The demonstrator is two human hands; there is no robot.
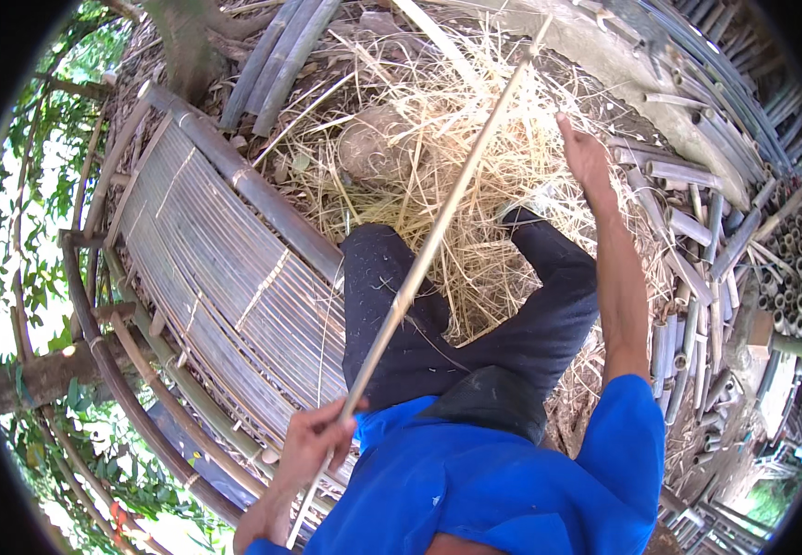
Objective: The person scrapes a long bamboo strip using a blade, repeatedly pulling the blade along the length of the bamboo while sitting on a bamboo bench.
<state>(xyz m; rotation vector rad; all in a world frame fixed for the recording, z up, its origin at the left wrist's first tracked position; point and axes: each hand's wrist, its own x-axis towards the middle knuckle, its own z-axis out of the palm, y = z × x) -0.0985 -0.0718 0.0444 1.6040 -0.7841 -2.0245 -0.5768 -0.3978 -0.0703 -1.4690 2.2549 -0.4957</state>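
Observation:
A long, pale bamboo strip (pixel 438 222) runs slantwise across my lap, from the shavings ahead down past my left side. My left hand (pixel 313 439) is closed around its lower part, near my left hip. My right hand (pixel 586 157) is stretched forward over the shavings, to the right of the strip's far end and apart from it. Its fingers look extended, with nothing visible in them. Beneath the strip are my dark trousers (pixel 387 277), dusted with small bits. A black pad or cloth (pixel 493 402) lies across my lap.
A slatted bamboo bench (pixel 225 250) is at my left. Pale bamboo shavings (pixel 484 157) cover the ground ahead, around a rounded stump or stone (pixel 373 146). Cut bamboo pieces (pixel 688 231) lie at the right, near stacked tubes (pixel 794 277). A tree trunk (pixel 181 46) stands at the far left.

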